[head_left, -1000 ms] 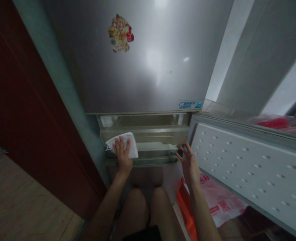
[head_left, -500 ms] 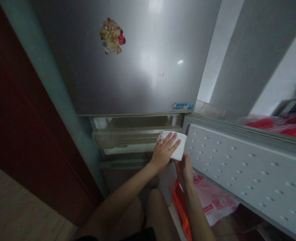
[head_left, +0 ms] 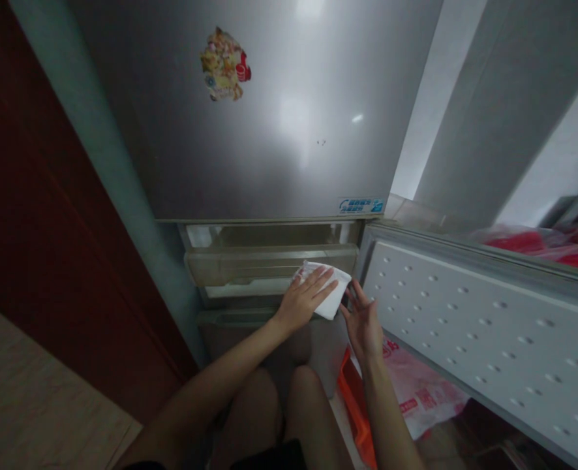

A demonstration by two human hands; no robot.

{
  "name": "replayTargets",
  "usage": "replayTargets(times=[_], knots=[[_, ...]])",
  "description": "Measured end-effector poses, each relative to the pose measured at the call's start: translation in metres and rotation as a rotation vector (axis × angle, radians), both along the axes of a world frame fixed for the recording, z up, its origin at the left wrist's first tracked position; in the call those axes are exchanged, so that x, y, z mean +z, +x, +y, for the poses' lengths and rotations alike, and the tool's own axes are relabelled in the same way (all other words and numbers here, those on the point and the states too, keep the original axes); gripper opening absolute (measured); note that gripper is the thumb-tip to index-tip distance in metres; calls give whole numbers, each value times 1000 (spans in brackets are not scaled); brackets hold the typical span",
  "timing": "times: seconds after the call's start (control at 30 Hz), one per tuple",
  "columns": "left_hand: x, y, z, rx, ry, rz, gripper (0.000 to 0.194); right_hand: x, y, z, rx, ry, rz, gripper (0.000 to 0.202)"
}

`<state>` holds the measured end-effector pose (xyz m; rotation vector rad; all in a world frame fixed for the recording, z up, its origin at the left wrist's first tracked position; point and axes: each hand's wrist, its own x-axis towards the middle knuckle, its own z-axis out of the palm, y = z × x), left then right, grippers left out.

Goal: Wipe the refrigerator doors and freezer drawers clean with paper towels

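My left hand (head_left: 301,301) holds a folded white cloth (head_left: 332,303), its fingers laid across the front face; the thumb is hidden. Faint reddish marks show by the cloth's left edge. My right hand (head_left: 366,326) is open at the cloth's right side, fingers apart and fingertips close to its edge; whether they touch it I cannot tell. Both hands are in front of the open lower compartment of a silver fridge (head_left: 269,150). Just behind the cloth is a translucent freezer drawer (head_left: 220,267), pulled slightly out.
The lower fridge door (head_left: 445,320), with a dimpled white inner panel, is swung open to the right. Beneath it are an orange basket (head_left: 355,405) and a pink-and-white plastic bag (head_left: 421,391). A lower drawer (head_left: 240,318) sits above my knees. A dark red door (head_left: 49,196) stands left.
My left hand and the cloth have shifted left and slightly down, and the cloth is tilted more. My right hand has come off the cloth's lower edge and spread its fingers.
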<state>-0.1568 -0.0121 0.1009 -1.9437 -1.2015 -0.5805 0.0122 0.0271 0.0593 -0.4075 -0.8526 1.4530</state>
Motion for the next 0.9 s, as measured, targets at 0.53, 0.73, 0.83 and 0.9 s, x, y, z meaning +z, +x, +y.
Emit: replayTargets(times=[0.53, 0.73, 0.83, 0.9], knots=[[-22, -162, -80, 163, 416, -675, 62, 4, -3, -4, -56, 51, -42, 48], [-28, -133, -64, 240, 411, -697, 67, 1, -1, 4, -118, 116, -117, 45], [-29, -110, -52, 164, 369, -630, 73, -2, 0, 7, -120, 142, -155, 45], [-29, -91, -43, 95, 321, -588, 77, -4, 0, 7, -117, 142, -161, 47]])
